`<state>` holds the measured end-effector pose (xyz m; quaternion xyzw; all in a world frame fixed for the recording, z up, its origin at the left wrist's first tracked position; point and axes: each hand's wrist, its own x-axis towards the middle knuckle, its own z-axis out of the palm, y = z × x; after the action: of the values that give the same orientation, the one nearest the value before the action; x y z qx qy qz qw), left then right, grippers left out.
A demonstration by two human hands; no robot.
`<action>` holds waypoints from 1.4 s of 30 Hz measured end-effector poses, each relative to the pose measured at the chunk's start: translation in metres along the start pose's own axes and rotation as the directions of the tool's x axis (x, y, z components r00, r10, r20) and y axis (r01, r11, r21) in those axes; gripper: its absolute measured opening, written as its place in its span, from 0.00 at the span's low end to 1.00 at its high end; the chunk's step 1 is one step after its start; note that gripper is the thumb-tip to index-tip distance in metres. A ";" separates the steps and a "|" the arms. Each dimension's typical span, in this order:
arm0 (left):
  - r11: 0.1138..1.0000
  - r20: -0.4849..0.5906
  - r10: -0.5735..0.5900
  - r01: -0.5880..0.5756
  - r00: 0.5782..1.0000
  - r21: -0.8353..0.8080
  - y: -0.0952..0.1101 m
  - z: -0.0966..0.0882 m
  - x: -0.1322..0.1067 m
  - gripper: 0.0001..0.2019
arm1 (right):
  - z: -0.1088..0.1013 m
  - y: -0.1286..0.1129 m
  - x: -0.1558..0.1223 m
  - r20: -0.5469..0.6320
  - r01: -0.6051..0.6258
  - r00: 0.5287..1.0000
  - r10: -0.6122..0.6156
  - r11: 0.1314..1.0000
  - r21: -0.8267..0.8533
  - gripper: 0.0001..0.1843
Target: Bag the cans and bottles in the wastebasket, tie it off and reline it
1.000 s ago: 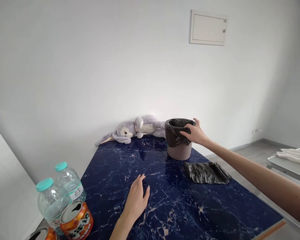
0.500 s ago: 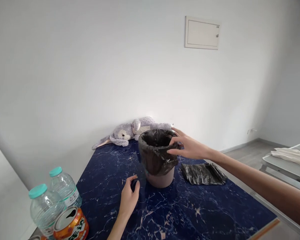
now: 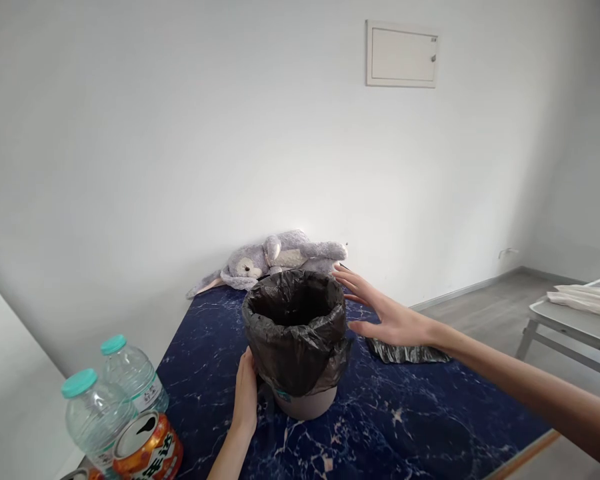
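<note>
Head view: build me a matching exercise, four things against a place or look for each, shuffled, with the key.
Things
1. Bin
2. Plush rabbit
3. Cans
4. Loose black plastic

Places and looks
A. Orange, at the lower left
B. Partly hidden by the right hand
C. Upright, black-lined, beside the left hand
D. Purplish-grey, lying down

Pairs: 1-C, 2-D, 3-A, 4-B

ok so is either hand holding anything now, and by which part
A hold cannot be told: the left hand is at the left side of the lined bin, fingers partly hidden; the right hand is open beside its right side.
</note>
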<state>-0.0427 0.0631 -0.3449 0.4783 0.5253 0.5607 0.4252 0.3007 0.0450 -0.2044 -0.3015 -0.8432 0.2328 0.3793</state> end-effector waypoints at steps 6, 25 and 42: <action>0.996 -0.054 -0.012 0.017 0.998 0.091 0.009 0.007 -0.014 0.32 | 0.066 0.078 -0.048 -0.144 -0.195 0.967 0.210 0.974 0.112 0.41; 0.271 0.077 0.482 -0.232 0.873 0.934 0.226 -0.088 -0.099 0.21 | 0.120 0.134 -0.063 -0.244 -0.217 0.950 0.196 0.974 -0.063 0.14; -0.173 -0.070 -0.048 0.061 0.996 0.983 0.247 -0.146 0.032 0.33 | 0.120 0.128 -0.058 -0.174 -0.250 0.956 0.238 0.967 -0.047 0.14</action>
<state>-0.1859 0.0468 -0.0942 0.6080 0.7887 -0.0570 -0.0708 0.2803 0.0766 -0.3854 -0.4345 -0.7723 0.2226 0.4064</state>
